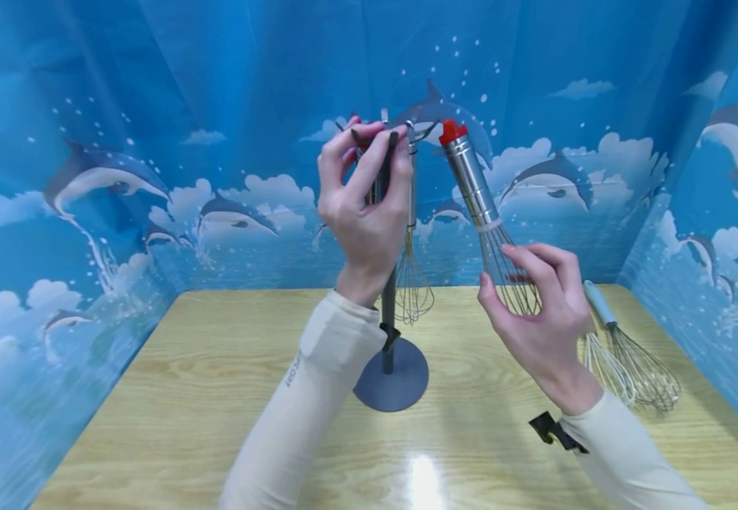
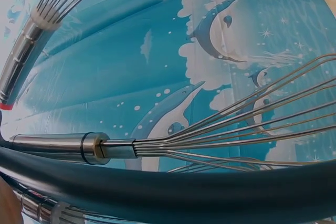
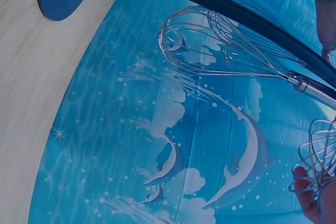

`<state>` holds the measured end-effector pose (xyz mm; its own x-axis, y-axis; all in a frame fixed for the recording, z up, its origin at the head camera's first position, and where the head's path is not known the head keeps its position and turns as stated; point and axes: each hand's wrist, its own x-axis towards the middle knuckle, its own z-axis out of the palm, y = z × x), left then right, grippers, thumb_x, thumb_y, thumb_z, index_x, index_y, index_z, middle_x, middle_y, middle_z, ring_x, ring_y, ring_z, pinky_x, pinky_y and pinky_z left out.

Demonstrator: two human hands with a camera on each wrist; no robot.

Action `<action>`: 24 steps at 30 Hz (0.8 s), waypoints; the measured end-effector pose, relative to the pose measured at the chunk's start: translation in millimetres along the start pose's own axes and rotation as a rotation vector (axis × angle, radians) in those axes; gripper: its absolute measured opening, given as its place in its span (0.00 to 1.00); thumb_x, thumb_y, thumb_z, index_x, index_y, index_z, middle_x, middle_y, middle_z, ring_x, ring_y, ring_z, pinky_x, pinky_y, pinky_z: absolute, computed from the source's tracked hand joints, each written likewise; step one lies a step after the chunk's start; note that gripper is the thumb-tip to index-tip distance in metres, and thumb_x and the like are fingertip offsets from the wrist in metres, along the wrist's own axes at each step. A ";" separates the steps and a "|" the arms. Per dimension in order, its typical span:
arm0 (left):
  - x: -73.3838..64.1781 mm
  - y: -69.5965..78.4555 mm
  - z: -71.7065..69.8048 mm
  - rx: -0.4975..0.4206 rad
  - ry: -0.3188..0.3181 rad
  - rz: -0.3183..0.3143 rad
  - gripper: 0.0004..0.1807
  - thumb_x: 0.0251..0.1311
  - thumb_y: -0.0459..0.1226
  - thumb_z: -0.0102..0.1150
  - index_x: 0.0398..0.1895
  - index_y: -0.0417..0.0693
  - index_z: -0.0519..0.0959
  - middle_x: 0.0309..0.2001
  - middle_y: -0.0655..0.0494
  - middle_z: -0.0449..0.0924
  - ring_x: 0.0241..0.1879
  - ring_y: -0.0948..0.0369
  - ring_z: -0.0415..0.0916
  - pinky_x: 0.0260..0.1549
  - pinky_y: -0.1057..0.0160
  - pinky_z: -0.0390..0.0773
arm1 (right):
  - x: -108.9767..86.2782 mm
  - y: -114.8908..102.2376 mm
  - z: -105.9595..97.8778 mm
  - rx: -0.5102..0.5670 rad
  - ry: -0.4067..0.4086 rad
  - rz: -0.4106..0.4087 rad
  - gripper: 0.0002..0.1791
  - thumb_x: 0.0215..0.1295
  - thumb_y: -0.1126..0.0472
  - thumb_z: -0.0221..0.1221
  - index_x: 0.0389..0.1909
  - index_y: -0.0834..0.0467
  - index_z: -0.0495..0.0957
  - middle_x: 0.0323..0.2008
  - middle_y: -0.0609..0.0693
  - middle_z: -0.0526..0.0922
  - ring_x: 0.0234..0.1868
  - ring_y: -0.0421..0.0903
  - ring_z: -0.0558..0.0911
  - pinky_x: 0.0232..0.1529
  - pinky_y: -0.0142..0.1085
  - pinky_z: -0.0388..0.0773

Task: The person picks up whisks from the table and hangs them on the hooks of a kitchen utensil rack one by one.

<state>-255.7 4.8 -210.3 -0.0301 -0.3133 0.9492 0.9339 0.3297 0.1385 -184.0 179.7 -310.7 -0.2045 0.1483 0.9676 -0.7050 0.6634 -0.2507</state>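
Right of the dark round-based stand (image 1: 389, 358), the right hand (image 1: 544, 312) pinches a red-tipped steel whisk (image 1: 474, 185), unhung, the left hand (image 1: 369, 191) grips the stand's top, blue-handled (image 1: 600, 304) and white-wired whisks (image 1: 610, 365) rightward appear outstanding, and at least one gold-necked steel whisk (image 1: 412, 198) hangs.

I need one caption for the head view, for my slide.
Right grip holding a red-tipped whisk beside a dark stand, left grip at the stand's top.

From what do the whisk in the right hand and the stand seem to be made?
Whisk: polished metal, probably steel; its handle shows bright reflections. Its red end is perhaps plastic, being opaque and evenly coloured. Stand: smooth, dark grey; painted metal or plastic.
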 end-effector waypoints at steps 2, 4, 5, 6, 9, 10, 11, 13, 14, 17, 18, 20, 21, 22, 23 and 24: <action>0.1 0.3 0.4 0.001 0.002 0.002 0.10 0.62 0.28 0.66 0.44 0.29 0.86 0.48 0.33 0.80 0.59 0.44 0.77 0.64 0.60 0.79 | 1.9 -0.1 0.5 0.000 -0.008 0.003 0.21 0.53 0.65 0.68 0.50 0.64 0.82 0.44 0.70 0.77 0.41 0.59 0.79 0.48 0.16 0.74; 0.1 0.1 0.9 0.002 0.004 0.004 0.10 0.62 0.28 0.66 0.44 0.29 0.86 0.47 0.33 0.80 0.59 0.43 0.77 0.64 0.60 0.79 | 3.9 0.1 1.0 0.002 -0.012 0.007 0.21 0.54 0.65 0.69 0.50 0.64 0.82 0.45 0.70 0.77 0.43 0.59 0.79 0.49 0.16 0.75; 0.1 -0.1 1.2 0.001 0.006 0.004 0.10 0.62 0.28 0.66 0.44 0.29 0.86 0.47 0.33 0.80 0.59 0.43 0.77 0.64 0.60 0.79 | 4.9 0.3 1.5 0.003 -0.010 0.009 0.21 0.54 0.65 0.69 0.50 0.64 0.83 0.45 0.70 0.77 0.43 0.59 0.79 0.49 0.16 0.76; 0.1 -0.2 1.5 0.000 0.007 0.003 0.10 0.62 0.28 0.66 0.44 0.29 0.86 0.47 0.32 0.80 0.58 0.43 0.77 0.63 0.60 0.79 | 6.0 0.6 1.8 0.003 -0.008 0.009 0.21 0.54 0.65 0.69 0.50 0.64 0.83 0.45 0.70 0.77 0.43 0.58 0.79 0.49 0.17 0.76; 0.2 0.1 1.7 -0.002 0.009 -0.004 0.10 0.62 0.28 0.66 0.43 0.29 0.86 0.47 0.32 0.80 0.58 0.43 0.77 0.64 0.59 0.79 | 8.8 1.7 2.5 0.008 -0.005 0.005 0.21 0.54 0.65 0.69 0.50 0.64 0.83 0.45 0.70 0.77 0.43 0.57 0.79 0.49 0.17 0.75; 0.0 0.3 1.6 -0.005 0.008 -0.011 0.10 0.61 0.28 0.66 0.43 0.29 0.86 0.47 0.33 0.80 0.58 0.43 0.77 0.64 0.60 0.79 | 9.6 2.2 2.5 0.008 -0.006 0.001 0.20 0.54 0.65 0.69 0.50 0.64 0.83 0.45 0.70 0.77 0.43 0.58 0.79 0.49 0.17 0.75; 0.0 0.5 1.5 -0.008 0.007 -0.017 0.10 0.61 0.28 0.66 0.43 0.29 0.86 0.47 0.33 0.80 0.59 0.43 0.77 0.64 0.60 0.79 | 10.5 2.7 2.1 0.007 -0.012 -0.002 0.20 0.54 0.64 0.69 0.50 0.64 0.83 0.45 0.70 0.78 0.43 0.58 0.79 0.49 0.18 0.74; -0.2 0.6 1.2 -0.012 0.004 -0.027 0.10 0.61 0.28 0.66 0.43 0.29 0.86 0.48 0.33 0.80 0.59 0.45 0.77 0.65 0.60 0.78 | 12.2 3.8 1.0 -0.001 -0.030 -0.013 0.20 0.54 0.65 0.69 0.50 0.63 0.83 0.46 0.69 0.78 0.43 0.60 0.79 0.50 0.19 0.73; -0.3 0.5 1.0 -0.011 0.004 -0.028 0.10 0.61 0.28 0.67 0.43 0.29 0.86 0.48 0.33 0.80 0.59 0.44 0.77 0.65 0.59 0.78 | 12.8 4.2 0.4 -0.004 -0.039 -0.017 0.20 0.54 0.65 0.69 0.50 0.63 0.84 0.46 0.69 0.78 0.43 0.61 0.79 0.52 0.19 0.73; -0.4 0.4 0.3 -0.012 0.002 -0.035 0.10 0.61 0.28 0.67 0.43 0.29 0.86 0.48 0.33 0.80 0.59 0.45 0.77 0.65 0.60 0.78 | 13.6 5.1 -0.3 -0.007 -0.066 -0.031 0.20 0.53 0.67 0.70 0.50 0.62 0.85 0.46 0.68 0.80 0.45 0.63 0.80 0.56 0.21 0.73; -0.3 0.2 0.2 -0.012 0.002 -0.036 0.10 0.61 0.28 0.67 0.43 0.29 0.86 0.48 0.33 0.80 0.59 0.45 0.77 0.65 0.60 0.78 | 13.2 5.2 -0.1 -0.006 -0.074 -0.035 0.20 0.53 0.67 0.70 0.49 0.62 0.85 0.46 0.68 0.80 0.46 0.63 0.80 0.57 0.21 0.73; -0.1 0.1 0.2 -0.016 0.003 -0.038 0.10 0.61 0.28 0.66 0.43 0.29 0.86 0.48 0.33 0.80 0.59 0.45 0.77 0.65 0.60 0.78 | 11.9 5.2 1.0 0.003 -0.084 -0.040 0.20 0.52 0.67 0.70 0.49 0.62 0.85 0.46 0.68 0.80 0.46 0.63 0.81 0.59 0.21 0.73; 0.1 -0.1 0.3 -0.017 0.004 -0.038 0.09 0.61 0.28 0.66 0.43 0.29 0.86 0.48 0.33 0.79 0.59 0.45 0.78 0.64 0.60 0.79 | 11.2 5.3 1.6 0.008 -0.090 -0.043 0.20 0.52 0.67 0.70 0.49 0.62 0.85 0.46 0.68 0.80 0.46 0.63 0.81 0.59 0.22 0.74; 0.4 -0.4 0.5 -0.020 0.006 -0.036 0.09 0.61 0.28 0.66 0.42 0.29 0.86 0.47 0.33 0.79 0.58 0.45 0.78 0.64 0.61 0.79 | 10.4 5.5 2.2 0.014 -0.094 -0.044 0.21 0.52 0.67 0.70 0.50 0.62 0.85 0.46 0.68 0.80 0.46 0.63 0.80 0.59 0.22 0.74; 0.8 -0.8 0.8 -0.023 0.010 -0.032 0.09 0.61 0.28 0.66 0.42 0.29 0.86 0.47 0.33 0.79 0.58 0.45 0.78 0.63 0.61 0.80 | 9.6 5.5 2.9 0.018 -0.100 -0.044 0.21 0.52 0.66 0.70 0.50 0.62 0.85 0.46 0.68 0.80 0.46 0.63 0.80 0.58 0.22 0.74; 1.3 -1.3 1.0 -0.027 0.013 -0.027 0.09 0.60 0.28 0.66 0.41 0.29 0.86 0.47 0.33 0.79 0.57 0.45 0.78 0.62 0.61 0.80 | 8.9 5.5 3.4 0.023 -0.109 -0.044 0.21 0.53 0.65 0.69 0.51 0.62 0.84 0.46 0.68 0.80 0.46 0.62 0.80 0.57 0.22 0.74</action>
<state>-257.3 4.8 -209.0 -0.0510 -0.3335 0.9414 0.9420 0.2970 0.1563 -192.0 182.1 -303.5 -0.2446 0.0380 0.9689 -0.7303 0.6501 -0.2098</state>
